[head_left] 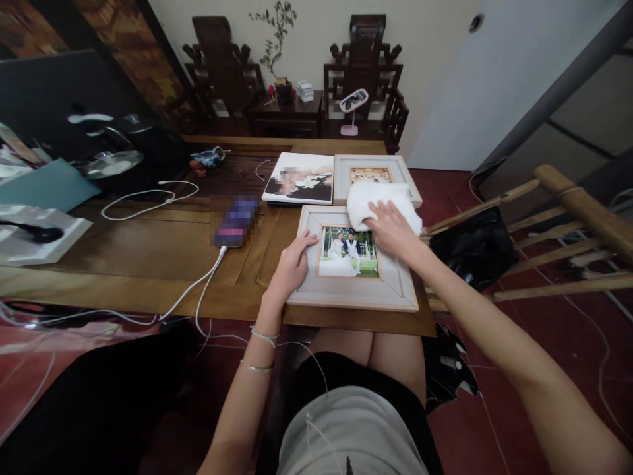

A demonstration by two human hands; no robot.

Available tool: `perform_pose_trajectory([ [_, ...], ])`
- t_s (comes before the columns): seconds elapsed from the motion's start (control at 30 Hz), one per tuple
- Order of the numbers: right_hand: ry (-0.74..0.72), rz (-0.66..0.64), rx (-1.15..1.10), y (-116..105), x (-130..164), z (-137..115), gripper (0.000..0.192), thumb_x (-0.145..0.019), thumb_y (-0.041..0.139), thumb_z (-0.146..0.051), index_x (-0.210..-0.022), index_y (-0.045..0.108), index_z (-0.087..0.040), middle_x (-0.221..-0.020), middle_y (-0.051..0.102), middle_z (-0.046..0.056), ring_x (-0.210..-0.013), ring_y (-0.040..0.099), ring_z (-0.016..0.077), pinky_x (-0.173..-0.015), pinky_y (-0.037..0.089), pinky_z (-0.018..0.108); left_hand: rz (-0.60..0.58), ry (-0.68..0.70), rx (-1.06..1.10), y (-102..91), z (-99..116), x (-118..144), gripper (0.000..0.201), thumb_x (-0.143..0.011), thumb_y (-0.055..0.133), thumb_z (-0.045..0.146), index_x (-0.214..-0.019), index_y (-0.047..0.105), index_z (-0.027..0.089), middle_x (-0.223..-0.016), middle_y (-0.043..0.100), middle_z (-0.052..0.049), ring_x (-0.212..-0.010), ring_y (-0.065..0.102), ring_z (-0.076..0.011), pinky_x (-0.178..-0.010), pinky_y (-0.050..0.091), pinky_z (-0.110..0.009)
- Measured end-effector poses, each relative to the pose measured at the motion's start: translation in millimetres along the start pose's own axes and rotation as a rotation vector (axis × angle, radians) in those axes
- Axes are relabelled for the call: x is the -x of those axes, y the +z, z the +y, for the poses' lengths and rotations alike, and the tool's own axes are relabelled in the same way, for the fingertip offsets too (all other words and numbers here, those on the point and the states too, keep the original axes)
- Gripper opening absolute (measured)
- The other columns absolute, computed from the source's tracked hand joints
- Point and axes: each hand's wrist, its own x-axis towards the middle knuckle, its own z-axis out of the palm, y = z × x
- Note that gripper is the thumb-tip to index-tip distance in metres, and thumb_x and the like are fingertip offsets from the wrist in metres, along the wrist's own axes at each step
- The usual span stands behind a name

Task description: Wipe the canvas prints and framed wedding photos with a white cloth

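Both loosely open: left hand rests on near frame, right hand presses white cloth, fingers spread; I'd worry hard rub shoves it against rear frame.

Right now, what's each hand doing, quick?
Left hand: open, on the left side of the nearest picture frame.
Right hand: fingers extended over the white cloth; grip can't be told.

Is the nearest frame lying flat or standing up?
Lying flat: the frame faces up on the table, with the left hand on its left side and the right hand on a cloth at its far right corner.
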Motion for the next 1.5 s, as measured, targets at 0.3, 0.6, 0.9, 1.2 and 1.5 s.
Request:
perform_pose_trajectory([
  [0.3,-0.156,-0.241,-0.096,-46,75,-57,0.037,-0.075,0.047,0.001,-0.102,0.068,-0.011,-0.115,0.062,0.021,-0.108,0.058,0.0329,-0.088,0.045,0.041,0.012,-0.009,-0.022,2.1,0,0,0.036,-0.090,0.037,0.004,-0.114,0.061,0.017,-0.125,0.065,-0.011,-0.133,0.047,-0.0219,-0.111,0.039,-0.050],
  [0.6,-0.151,-0.296,-0.229,-69,95,-79,0.049,-0.070,0.046,0.003,-0.110,0.066,-0.016,-0.112,0.066,0.016,-0.094,0.065,0.0290,-0.074,0.051,0.036,-0.005,-0.005,-0.024,0.7,3,0,0.037,-0.089,0.037,0.002,-0.115,0.060,0.016,-0.126,0.064,-0.012,-0.134,0.046,-0.0224,-0.112,0.039,-0.049],
  [0.9,0.043,0.047,-0.098,-5,16,-17,0.042,-0.084,0.045,-0.008,-0.123,0.060,-0.016,-0.149,0.042,0.013,-0.137,0.037,0.0336,-0.109,0.033,0.052,-0.015,-0.004,-0.006,-0.4,1,0,0.038,-0.090,0.036,0.003,-0.116,0.060,0.017,-0.127,0.064,-0.011,-0.134,0.046,-0.0219,-0.111,0.039,-0.049],
  [1.2,-0.157,-0.054,-0.066,-4,25,-28,0.038,-0.083,0.042,-0.003,-0.114,0.062,-0.010,-0.135,0.054,0.020,-0.127,0.046,0.0332,-0.105,0.036,0.048,0.011,-0.004,-0.018,1.1,1,1,0.037,-0.090,0.037,0.004,-0.114,0.061,0.018,-0.126,0.065,-0.009,-0.133,0.047,-0.0214,-0.111,0.040,-0.050],
  [1.5,-0.230,-0.274,-0.299,-80,115,-80,0.033,-0.078,0.049,-0.005,-0.103,0.064,-0.020,-0.111,0.065,0.015,-0.090,0.066,0.0271,-0.071,0.052,0.035,0.027,-0.008,-0.031,2.7,1,1,0.036,-0.090,0.038,0.004,-0.113,0.061,0.018,-0.124,0.066,-0.009,-0.132,0.048,-0.0215,-0.111,0.040,-0.049],
])
